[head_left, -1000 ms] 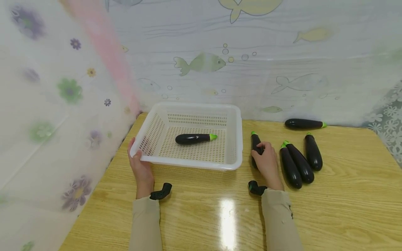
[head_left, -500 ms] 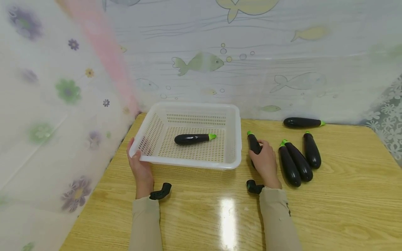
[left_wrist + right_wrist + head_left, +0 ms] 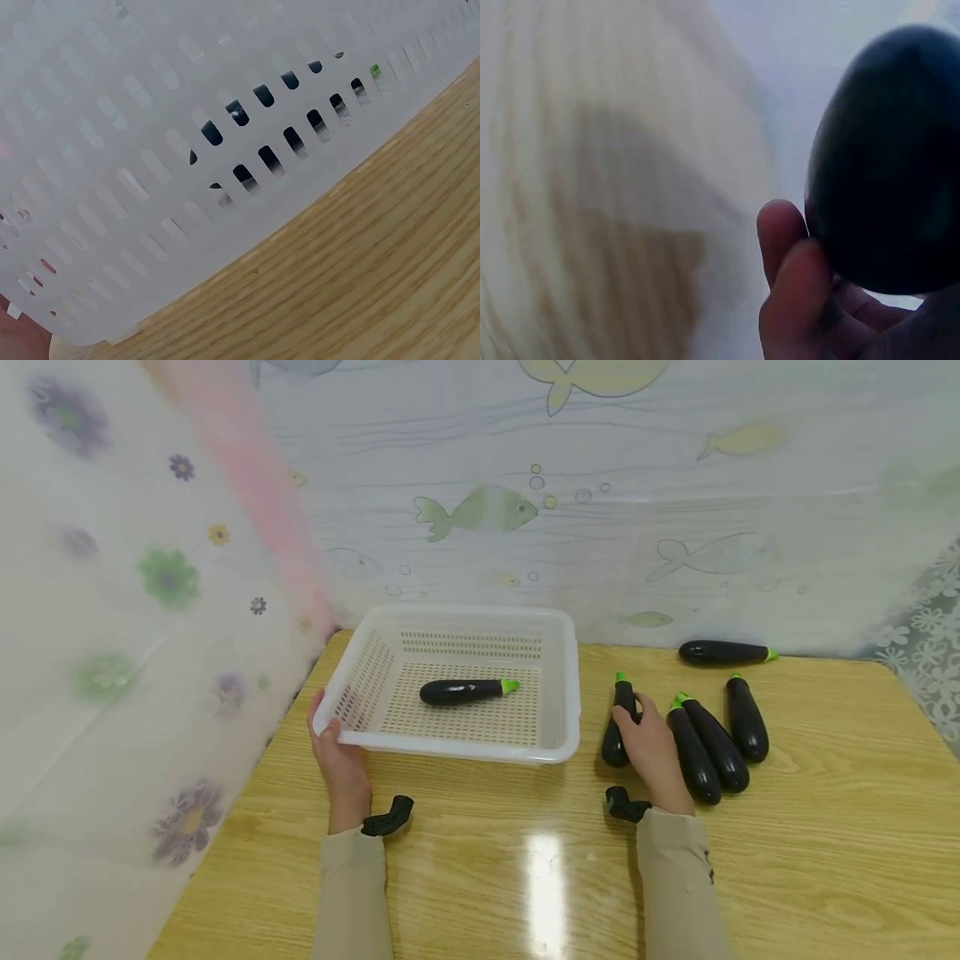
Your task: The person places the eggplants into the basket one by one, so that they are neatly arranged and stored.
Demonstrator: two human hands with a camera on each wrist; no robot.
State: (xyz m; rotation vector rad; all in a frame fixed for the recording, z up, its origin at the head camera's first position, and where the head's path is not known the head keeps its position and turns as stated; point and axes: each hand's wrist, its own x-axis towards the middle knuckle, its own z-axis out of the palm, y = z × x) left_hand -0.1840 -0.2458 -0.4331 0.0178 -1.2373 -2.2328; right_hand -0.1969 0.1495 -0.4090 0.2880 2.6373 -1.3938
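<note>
A white plastic basket stands on the table with one dark eggplant lying flat inside, green stem to the right. My left hand grips the basket's near left corner, thumb over the rim and fingers outside the wall. Through the slots in the left wrist view, parts of that eggplant show. Right of the basket, my right hand holds another eggplant between thumb and fingers, stem pointing away from me. Its rounded end fills the right side of the right wrist view; whether it touches the table I cannot tell.
Right of my right hand, two eggplants lie side by side, with a third eggplant close by. Another eggplant lies crosswise at the table's back edge. A patterned curtain hangs behind the wooden table.
My right hand and its eggplant went slightly left, then back right, ending farther from the basket. The eggplant's stem has swung rightward. My left hand and the basket stay in place.
</note>
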